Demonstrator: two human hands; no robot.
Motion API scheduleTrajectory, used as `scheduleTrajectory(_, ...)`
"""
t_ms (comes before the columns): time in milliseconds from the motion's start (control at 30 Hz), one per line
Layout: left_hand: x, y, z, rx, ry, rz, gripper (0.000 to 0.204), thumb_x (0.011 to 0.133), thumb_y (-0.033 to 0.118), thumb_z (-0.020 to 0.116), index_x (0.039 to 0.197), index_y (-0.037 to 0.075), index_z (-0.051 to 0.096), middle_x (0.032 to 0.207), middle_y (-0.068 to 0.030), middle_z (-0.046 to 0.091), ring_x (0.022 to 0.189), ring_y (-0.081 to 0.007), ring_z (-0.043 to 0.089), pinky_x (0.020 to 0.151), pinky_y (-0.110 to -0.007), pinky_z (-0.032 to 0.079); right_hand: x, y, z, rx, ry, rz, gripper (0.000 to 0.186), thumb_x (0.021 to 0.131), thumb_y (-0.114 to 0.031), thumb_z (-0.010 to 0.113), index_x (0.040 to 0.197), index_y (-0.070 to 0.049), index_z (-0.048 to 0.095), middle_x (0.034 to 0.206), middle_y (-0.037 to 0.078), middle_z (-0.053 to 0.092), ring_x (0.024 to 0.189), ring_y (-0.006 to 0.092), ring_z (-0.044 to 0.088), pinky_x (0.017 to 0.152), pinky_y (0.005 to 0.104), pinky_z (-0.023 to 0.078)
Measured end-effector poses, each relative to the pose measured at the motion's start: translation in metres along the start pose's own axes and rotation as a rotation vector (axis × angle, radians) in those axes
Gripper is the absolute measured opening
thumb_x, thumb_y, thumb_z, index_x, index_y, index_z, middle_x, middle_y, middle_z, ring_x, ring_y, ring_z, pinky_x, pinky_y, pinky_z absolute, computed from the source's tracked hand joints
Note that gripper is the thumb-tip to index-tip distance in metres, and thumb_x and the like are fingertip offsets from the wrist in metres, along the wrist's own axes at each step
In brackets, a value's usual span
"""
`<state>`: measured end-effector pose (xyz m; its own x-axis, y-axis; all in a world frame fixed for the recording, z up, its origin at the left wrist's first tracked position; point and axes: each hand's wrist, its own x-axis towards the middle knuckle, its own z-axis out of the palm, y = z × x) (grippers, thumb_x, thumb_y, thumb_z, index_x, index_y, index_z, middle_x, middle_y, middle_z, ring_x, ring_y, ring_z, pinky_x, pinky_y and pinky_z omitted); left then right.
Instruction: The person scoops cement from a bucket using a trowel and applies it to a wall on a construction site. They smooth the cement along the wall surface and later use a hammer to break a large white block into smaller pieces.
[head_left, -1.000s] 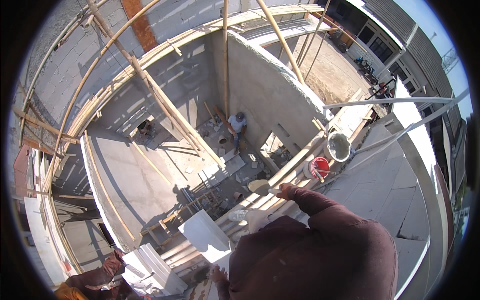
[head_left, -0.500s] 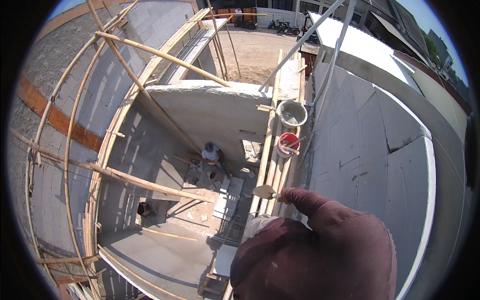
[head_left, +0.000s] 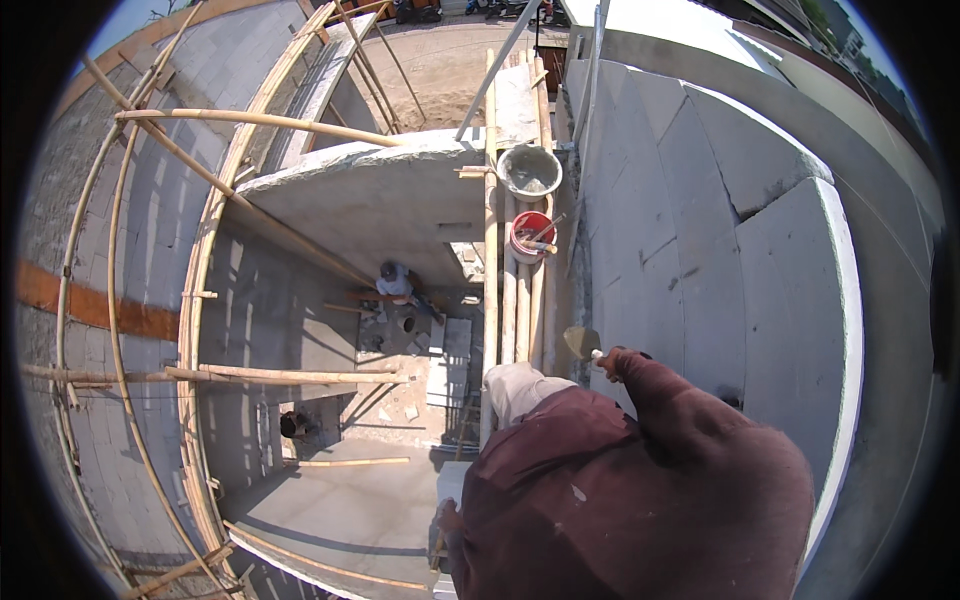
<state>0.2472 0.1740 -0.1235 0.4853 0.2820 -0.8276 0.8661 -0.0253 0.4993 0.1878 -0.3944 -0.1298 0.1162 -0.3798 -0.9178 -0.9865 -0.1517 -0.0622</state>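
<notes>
My right hand (head_left: 620, 362) is closed on the handle of a trowel (head_left: 582, 343), whose flat blade is held beside the grey block wall (head_left: 780, 300), right of the bamboo poles (head_left: 510, 320). My left hand (head_left: 450, 517), low beside my maroon sleeve, grips the edge of a white block (head_left: 450, 480), partly hidden by my body. Farther along the poles stand a grey bucket (head_left: 528, 172) with grey contents and, nearer, a red bucket (head_left: 533, 236) with tools in it.
A co-worker (head_left: 398, 283) in a pale shirt is down inside the plastered room, among loose pieces and boards (head_left: 450, 365). Bamboo scaffolding (head_left: 260, 122) lines the left and far walls. A drop into the room lies just left of the poles.
The view has swung round to face along the poles. My right hand with the trowel has moved right, from over the poles to beside the block wall.
</notes>
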Motion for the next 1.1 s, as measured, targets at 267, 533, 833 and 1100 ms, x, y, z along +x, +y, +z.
scheduleTrajectory(267,-0.004,0.039,0.076,0.082,-0.066,-0.047,0.023,0.092,0.025,0.064,0.104,0.005,0.067,0.095,-0.0064,0.068,0.088,-0.0182,0.067,0.067,-0.031,0.054,0.044,-0.043,-0.067,0.660,0.035,-0.090,0.056,0.092,-0.048,0.061,0.108,0.006,0.065,0.084,0.013,0.064,0.060,0.0222,0.059,0.052,0.0372,0.049)
scheduleTrajectory(533,-0.035,0.053,0.135,0.010,0.055,-0.114,0.022,0.093,0.025,0.063,0.100,0.005,0.069,0.093,-0.0060,0.069,0.090,-0.0169,0.068,0.069,-0.030,0.054,0.096,-0.131,-0.178,0.428,-0.101,-0.248,0.061,0.092,-0.053,0.060,0.108,0.006,0.066,0.091,0.017,0.068,0.067,0.0238,0.066,0.053,0.0378,0.050)
scheduleTrajectory(833,-0.129,0.121,0.238,-0.006,0.220,0.384,0.021,0.092,0.017,0.059,0.106,0.003,0.066,0.099,-0.0058,0.068,0.089,-0.0121,0.063,0.078,-0.029,0.050,0.178,-0.237,-0.281,-0.767,-0.174,-0.015,0.047,0.094,-0.039,0.059,0.115,0.003,0.062,0.080,0.013,0.069,0.054,0.0216,0.062,0.050,0.0400,0.050)
scheduleTrajectory(1100,-0.219,0.047,0.273,-0.236,0.725,0.096,0.032,0.087,0.021,0.065,0.109,-0.002,0.066,0.100,-0.0186,0.070,0.094,-0.0280,0.068,0.083,-0.037,0.052,0.104,-0.411,-0.236,-1.214,-0.185,-0.399,0.044,0.092,-0.040,0.060,0.101,0.003,0.066,0.073,0.013,0.067,0.056,0.0208,0.065,0.045,0.0337,0.053)
